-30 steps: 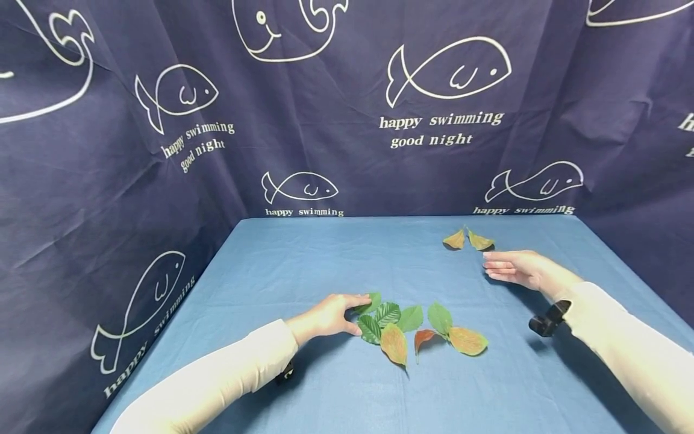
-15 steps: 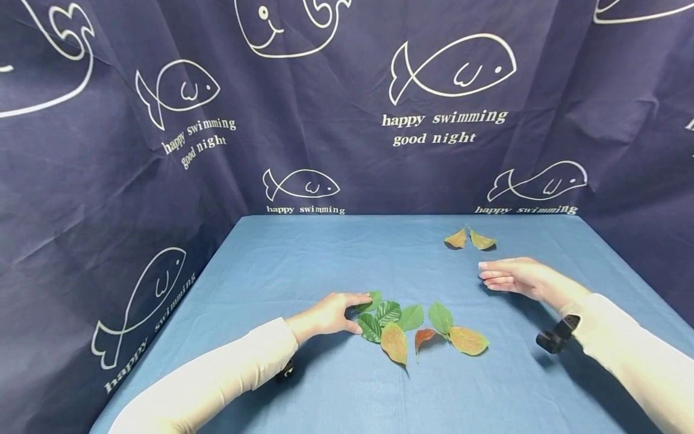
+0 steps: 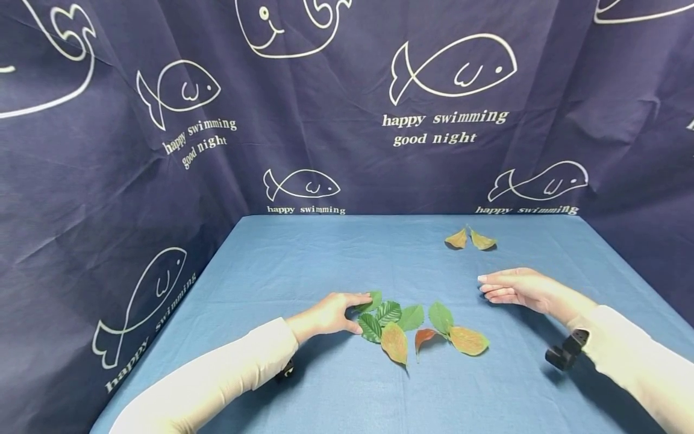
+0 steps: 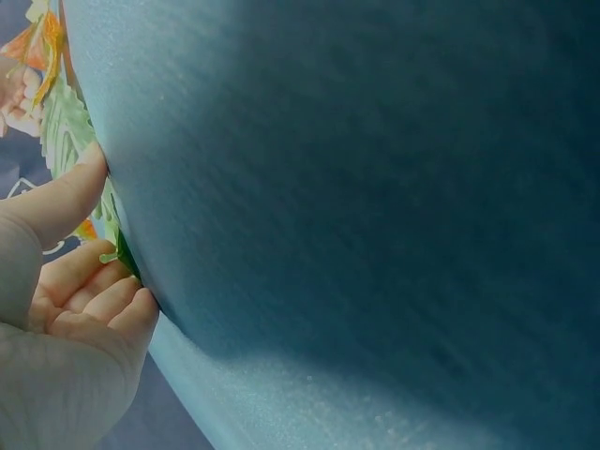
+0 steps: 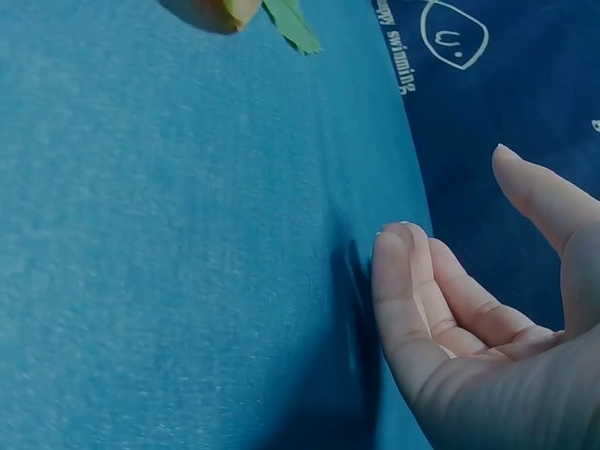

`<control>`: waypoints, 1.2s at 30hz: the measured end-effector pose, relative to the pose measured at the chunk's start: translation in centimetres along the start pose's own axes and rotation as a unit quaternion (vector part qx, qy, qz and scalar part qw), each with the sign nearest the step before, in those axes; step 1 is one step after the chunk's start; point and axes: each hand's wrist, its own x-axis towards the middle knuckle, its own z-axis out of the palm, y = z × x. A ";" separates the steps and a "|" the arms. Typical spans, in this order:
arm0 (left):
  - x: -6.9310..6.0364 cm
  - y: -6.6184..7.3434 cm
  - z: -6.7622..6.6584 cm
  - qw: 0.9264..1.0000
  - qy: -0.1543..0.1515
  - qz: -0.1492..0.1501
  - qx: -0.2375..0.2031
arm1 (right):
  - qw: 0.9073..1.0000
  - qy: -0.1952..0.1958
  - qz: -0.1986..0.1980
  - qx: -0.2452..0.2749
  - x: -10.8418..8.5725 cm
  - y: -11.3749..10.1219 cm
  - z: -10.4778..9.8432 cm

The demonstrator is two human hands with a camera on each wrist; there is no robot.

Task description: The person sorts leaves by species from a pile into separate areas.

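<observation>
In the head view, my left hand (image 3: 329, 313) rests at the left end of a leaf cluster. Its fingers touch a green leaf (image 3: 370, 302), covering part of it, and its thumb lies by a dark green veined leaf (image 3: 370, 328). The left wrist view shows thumb and fingers spread apart along the leaf edges. Beside these lie another veined leaf (image 3: 388, 313), a plain green leaf (image 3: 411, 318) and an orange-green leaf (image 3: 394, 345). My right hand (image 3: 522, 289) hovers over the cloth, fingers extended and thumb apart in the right wrist view, holding nothing.
Right of the cluster lie a curled reddish leaf (image 3: 425, 337), a green leaf (image 3: 440, 317) and an orange leaf (image 3: 469, 341). Two yellowish leaves (image 3: 456, 239) sit near the far edge. Blue cloth (image 3: 303, 259) covers the table, with a navy fish-print curtain (image 3: 358, 120) behind and at the sides.
My right hand has moved away from the two far leaves, back toward the near side of the table. The left hand and all the leaves stay in place.
</observation>
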 end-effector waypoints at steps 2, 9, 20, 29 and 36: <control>0.0 0.0 0.0 1.000 0.000 0.001 -0.001 | 1.000 -0.008 -0.003 0.002 0.0 0.1 0.1; 0.0 -0.2 0.1 1.000 0.000 0.002 0.004 | 1.000 -0.014 -0.007 0.001 -0.2 -0.1 0.6; 0.1 -0.1 0.1 1.000 0.001 -0.007 0.002 | 1.000 -0.024 -0.012 -0.003 -0.6 -0.1 1.3; 0.0 0.0 0.1 1.000 -0.002 -0.006 0.003 | 0.999 -0.026 -0.023 -0.025 -0.8 0.2 2.0; 0.0 0.0 0.0 1.000 -0.005 -0.010 -0.003 | 0.989 -0.009 -0.056 -0.140 -1.3 0.7 3.2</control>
